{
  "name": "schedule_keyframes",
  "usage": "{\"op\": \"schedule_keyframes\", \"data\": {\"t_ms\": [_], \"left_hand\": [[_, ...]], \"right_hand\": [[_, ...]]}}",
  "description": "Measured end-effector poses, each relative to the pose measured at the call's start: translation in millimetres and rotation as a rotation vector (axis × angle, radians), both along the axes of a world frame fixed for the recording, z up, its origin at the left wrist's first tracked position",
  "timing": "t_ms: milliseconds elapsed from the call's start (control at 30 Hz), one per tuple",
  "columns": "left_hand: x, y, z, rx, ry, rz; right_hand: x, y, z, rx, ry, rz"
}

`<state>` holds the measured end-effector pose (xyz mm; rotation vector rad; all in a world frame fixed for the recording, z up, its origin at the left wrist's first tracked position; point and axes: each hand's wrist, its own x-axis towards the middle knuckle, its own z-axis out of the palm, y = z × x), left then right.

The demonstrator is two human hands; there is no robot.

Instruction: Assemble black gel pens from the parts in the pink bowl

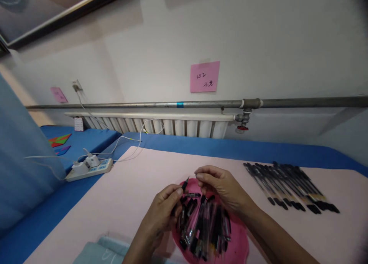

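My left hand [164, 208] is closed around a black pen part [184, 185], its tip pointing up and to the right. My right hand [220, 185] hovers just right of that tip with thumb and fingers pinched together; what they hold is too small to make out. Below both hands lies a pink tray [240, 246] filled with several loose black and clear pen parts [204, 227]. All of it rests on a pale pink sheet [129, 191].
A row of several assembled black pens [290, 187] lies at the right on the sheet. A white power strip [89, 168] with plugs and cables sits at left on the blue table cover [43, 225]. A radiator [161, 126] and pipe run along the wall behind.
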<state>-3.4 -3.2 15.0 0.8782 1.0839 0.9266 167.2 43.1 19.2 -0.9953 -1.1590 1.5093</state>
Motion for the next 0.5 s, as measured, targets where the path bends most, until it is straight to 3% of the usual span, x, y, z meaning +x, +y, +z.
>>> {"op": "schedule_keyframes", "data": {"t_ms": [500], "left_hand": [[-0.3,-2.4,0.3,0.042,0.023,-0.116]], "right_hand": [[2.5,-8.0,12.7,0.050,-0.090,0.137]]}}
